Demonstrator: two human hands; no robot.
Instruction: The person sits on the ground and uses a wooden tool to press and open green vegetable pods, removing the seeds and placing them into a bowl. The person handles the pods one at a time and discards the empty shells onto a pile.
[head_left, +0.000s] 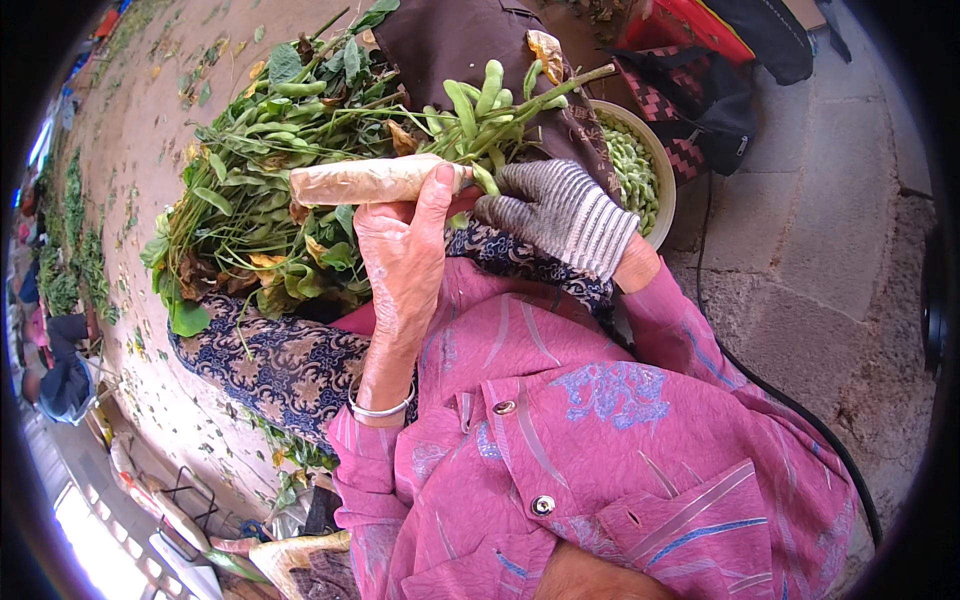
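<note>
My bare left hand (409, 240) is closed on a wrapped, pale handle (367, 181) that points to the left; whether a blade sits at its right end is hard to tell. My right hand (555, 214), in a grey striped knit glove, has its fingertips at a green soybean pod (485, 180) beside the handle's right end. Just above both hands lies a soybean stem (551, 95) with a cluster of plump pods. A large heap of soybean plants (262, 157) with pods and leaves rests across my lap.
A round bowl (666, 180) of shelled green beans (632, 169) stands right of my lap. Beyond it lies a black and pink woven bag (667, 97). A black cable (757, 379) crosses the stone paving (787, 247). Leaves litter the ground at left, where a person (64, 367) sits.
</note>
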